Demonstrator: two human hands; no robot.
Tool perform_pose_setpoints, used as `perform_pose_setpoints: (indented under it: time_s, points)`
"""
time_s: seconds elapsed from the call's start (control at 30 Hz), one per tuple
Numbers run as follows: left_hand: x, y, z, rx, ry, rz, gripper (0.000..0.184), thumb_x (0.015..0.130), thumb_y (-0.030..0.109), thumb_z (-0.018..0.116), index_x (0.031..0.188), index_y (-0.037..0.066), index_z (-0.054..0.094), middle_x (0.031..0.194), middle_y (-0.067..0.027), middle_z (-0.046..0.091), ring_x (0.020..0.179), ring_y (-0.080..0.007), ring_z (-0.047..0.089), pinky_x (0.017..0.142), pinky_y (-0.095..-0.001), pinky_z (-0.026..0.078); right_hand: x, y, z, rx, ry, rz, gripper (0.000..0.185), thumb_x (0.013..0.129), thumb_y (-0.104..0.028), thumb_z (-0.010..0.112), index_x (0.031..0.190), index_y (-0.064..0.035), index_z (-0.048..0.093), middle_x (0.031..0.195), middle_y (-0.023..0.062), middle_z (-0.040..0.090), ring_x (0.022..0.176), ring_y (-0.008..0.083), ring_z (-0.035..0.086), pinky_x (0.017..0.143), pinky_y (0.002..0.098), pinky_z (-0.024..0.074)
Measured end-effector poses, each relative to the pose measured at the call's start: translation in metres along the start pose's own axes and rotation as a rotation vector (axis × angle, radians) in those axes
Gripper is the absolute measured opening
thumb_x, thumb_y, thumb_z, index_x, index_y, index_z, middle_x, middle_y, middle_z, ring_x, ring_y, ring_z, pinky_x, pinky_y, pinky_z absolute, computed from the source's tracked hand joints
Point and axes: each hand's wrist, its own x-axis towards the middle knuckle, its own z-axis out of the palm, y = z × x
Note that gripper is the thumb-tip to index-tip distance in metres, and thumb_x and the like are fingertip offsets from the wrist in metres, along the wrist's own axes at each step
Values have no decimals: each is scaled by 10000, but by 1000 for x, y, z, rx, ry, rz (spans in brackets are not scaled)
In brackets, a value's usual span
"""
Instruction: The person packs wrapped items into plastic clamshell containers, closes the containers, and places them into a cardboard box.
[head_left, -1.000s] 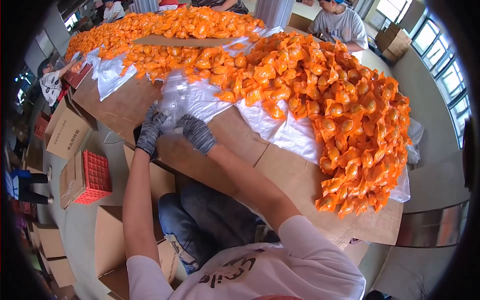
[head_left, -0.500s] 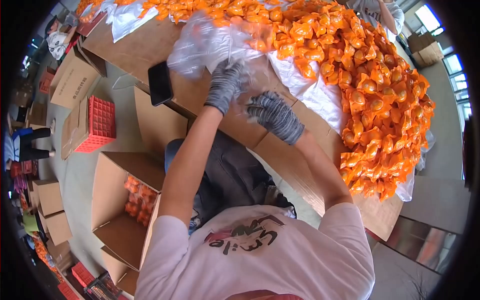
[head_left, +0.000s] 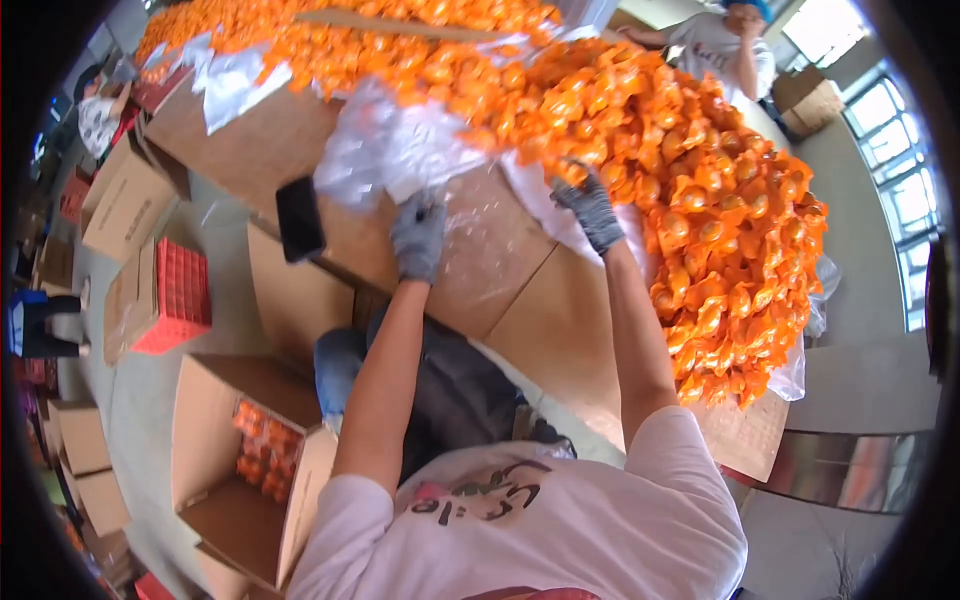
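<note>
On cardboard-covered counter (head_left: pixel 560 310), far and right, orange-wrapped round packets (head_left: pixel 720 240) left heaped loose; orange packs (head_left: pixel 266 450) already placed in open brown cardboard box (head_left: pixel 238 515), near left. Right grey-gloved hand (head_left: pixel 592 208) positioned at heap's edge; left grey-gloved hand (head_left: pixel 417 240) beside clear plastic packaging (head_left: pixel 352 150); grips cannot be told.

There is room to pass over the counter (head_left: pixel 558 320) between the forearms (head_left: pixel 643 335); the orange-packet heap (head_left: pixel 715 235) blocks the right, clear plastic (head_left: pixel 362 150) the far left, a phone (head_left: pixel 300 220) the edge.
</note>
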Motion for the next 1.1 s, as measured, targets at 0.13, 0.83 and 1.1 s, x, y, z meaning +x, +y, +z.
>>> perform_pose_setpoints:
  time_s: [0.13, 0.83, 1.1]
  points:
    - [-1, 31, -9, 243, -50, 82, 203, 806, 182, 631, 925, 20, 651, 769, -136, 641, 653, -219, 576, 674, -320, 486, -67, -41, 40, 520, -246, 98, 397, 878, -267, 634, 1168, -28, 506, 955, 68, 613, 697, 133, 597, 565, 221, 477]
    - [0, 23, -12, 43, -48, 7, 247, 777, 87, 660, 1007, -2, 665, 884, -145, 661, 795, -236, 642, 753, -320, 498, -56, -36, 136, -1122, -416, -421, 400, 660, -200, 767, 1024, -83, 650, 1020, 167, 623, 995, 321, 580, 887, 375, 455]
    - [-58, 42, -4, 134, -4, 7, 301, 811, 260, 720, 974, 31, 612, 930, -82, 590, 791, -179, 574, 759, -326, 487, -63, -4, 136, -802, -169, -508, 324, 707, -89, 654, 1027, -57, 608, 977, 182, 617, 906, 379, 580, 810, 413, 479]
